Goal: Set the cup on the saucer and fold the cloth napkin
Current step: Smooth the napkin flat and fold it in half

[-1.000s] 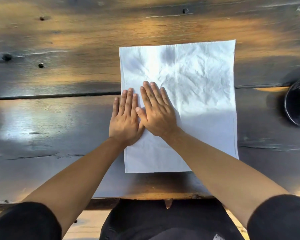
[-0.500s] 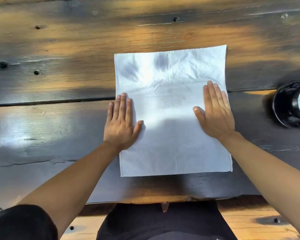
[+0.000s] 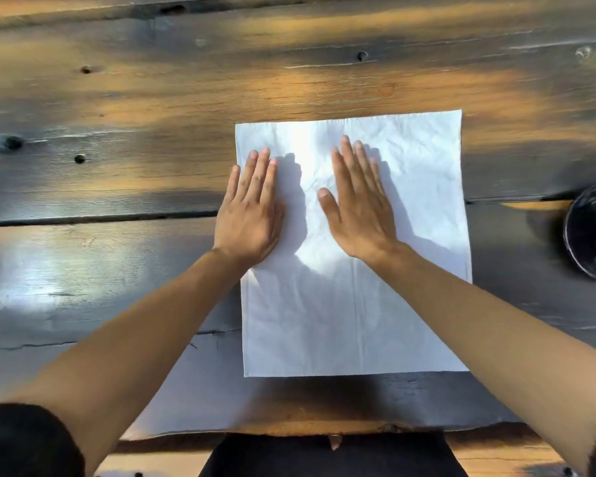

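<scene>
A white cloth napkin [image 3: 355, 318] lies spread flat on the dark wooden table, slightly creased. My left hand [image 3: 250, 215] presses flat on its left edge, fingers straight and together. My right hand [image 3: 356, 208] lies flat on the napkin's upper middle, fingers straight, thumb out to the left. A black round dish [image 3: 590, 232], probably the saucer or cup, shows at the right edge, cut off by the frame; I cannot tell which it is.
The wooden table [image 3: 117, 166] has plank seams, knots and bright sun patches. Its front edge [image 3: 289, 430] runs just below the napkin, with my dark-clothed lap under it.
My right hand has slid from the napkin's right edge back toward the middle and farther up. My left hand has moved up along the left edge.
</scene>
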`<state>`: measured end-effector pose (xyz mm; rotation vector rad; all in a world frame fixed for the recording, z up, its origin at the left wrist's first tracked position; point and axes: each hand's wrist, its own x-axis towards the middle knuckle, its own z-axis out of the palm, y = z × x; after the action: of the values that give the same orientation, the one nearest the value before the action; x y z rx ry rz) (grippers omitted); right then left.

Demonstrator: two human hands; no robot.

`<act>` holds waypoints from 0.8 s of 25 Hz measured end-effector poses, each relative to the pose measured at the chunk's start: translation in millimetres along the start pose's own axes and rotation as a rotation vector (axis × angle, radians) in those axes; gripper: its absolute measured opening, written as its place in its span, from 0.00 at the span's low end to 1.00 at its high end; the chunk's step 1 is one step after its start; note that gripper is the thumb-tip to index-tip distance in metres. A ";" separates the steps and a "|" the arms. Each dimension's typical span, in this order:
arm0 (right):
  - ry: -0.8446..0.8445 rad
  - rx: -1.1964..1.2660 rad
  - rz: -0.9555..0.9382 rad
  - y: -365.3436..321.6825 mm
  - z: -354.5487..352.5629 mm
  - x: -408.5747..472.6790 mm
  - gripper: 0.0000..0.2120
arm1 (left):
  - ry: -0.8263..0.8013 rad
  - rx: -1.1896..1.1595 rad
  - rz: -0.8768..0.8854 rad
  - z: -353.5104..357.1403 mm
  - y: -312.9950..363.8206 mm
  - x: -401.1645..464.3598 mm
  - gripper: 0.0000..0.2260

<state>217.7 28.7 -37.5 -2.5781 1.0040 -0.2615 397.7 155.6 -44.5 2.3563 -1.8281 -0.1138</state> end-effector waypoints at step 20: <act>-0.155 -0.291 0.051 111.4 -24.1 32.5 0.36 | -0.111 0.072 -0.151 20.9 -18.2 33.4 0.33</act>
<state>165.7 -75.8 -58.0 -2.7717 1.1188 0.1063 420.2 126.1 -67.0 2.5856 -1.7261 -0.2040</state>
